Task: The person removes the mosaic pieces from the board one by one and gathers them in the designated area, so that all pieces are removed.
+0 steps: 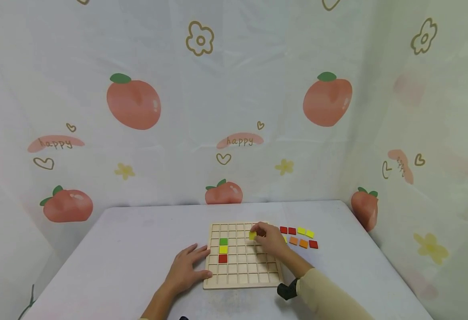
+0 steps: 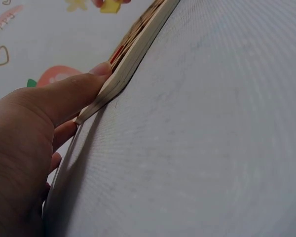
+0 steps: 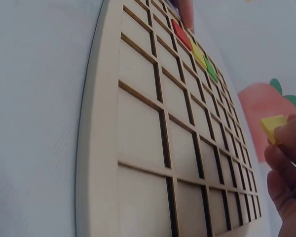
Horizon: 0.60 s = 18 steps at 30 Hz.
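Note:
A square wooden grid board (image 1: 242,280) lies on the table. Three tiles stand in one column toward its left side: green (image 1: 223,242), yellow (image 1: 223,250) and red (image 1: 223,258). My right hand (image 1: 273,242) pinches another yellow tile (image 3: 273,126) between thumb and fingers, and in the right wrist view this tile is raised over the board's far part. With fingers spread, my left hand (image 1: 183,271) rests at the board's left edge. Its thumb (image 2: 98,71) lies on the rim near the front corner, as the left wrist view shows.
To the right of the board lie several loose tiles in two rows, among them red tiles (image 1: 292,231), yellow tiles (image 1: 301,230) and orange tiles (image 1: 303,244). My right forearm partly hides one yellow tile. A patterned curtain (image 1: 170,155) hangs behind the white table (image 1: 130,249).

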Available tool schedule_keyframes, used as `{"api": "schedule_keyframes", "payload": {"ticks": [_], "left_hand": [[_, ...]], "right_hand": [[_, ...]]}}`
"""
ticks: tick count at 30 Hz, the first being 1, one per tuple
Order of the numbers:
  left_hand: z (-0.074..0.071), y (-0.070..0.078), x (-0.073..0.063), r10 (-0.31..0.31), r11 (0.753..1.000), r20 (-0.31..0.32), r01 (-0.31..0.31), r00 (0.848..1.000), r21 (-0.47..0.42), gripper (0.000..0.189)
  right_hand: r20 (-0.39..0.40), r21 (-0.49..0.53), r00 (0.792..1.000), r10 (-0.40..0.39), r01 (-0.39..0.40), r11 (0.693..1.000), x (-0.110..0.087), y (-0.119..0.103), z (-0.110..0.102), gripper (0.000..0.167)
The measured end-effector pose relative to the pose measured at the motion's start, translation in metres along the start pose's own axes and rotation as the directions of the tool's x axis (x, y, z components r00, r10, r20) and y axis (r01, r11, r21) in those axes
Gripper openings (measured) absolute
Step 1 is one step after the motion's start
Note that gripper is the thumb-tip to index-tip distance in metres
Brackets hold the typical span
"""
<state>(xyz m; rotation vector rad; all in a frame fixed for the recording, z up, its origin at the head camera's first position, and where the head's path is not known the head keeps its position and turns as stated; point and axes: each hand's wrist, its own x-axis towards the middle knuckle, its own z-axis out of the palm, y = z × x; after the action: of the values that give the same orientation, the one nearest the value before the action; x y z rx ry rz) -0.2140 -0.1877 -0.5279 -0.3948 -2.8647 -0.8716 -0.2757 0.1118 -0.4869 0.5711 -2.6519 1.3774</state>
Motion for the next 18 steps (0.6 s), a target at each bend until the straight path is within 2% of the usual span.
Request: {"api": "schedule_keyframes", "payload": {"ticks": [9,18], "left_hand": [[-0.001,0.001,0.0,-0.009,1.0,0.007,0.009,1.0,0.0,0.072],[-0.001,0.0,-0.001,-0.014,1.0,0.015,0.014,1.0,0.005,0.073]], "right_hand": [[-0.041,0.039,0.995,0.088,-0.086,0.996,-0.011,0.007,-0.012,0.021],[-0.08,0.013,0.983,0.164,-0.164,0.986,-0.021,0.02,-0.022,0.021]]}}
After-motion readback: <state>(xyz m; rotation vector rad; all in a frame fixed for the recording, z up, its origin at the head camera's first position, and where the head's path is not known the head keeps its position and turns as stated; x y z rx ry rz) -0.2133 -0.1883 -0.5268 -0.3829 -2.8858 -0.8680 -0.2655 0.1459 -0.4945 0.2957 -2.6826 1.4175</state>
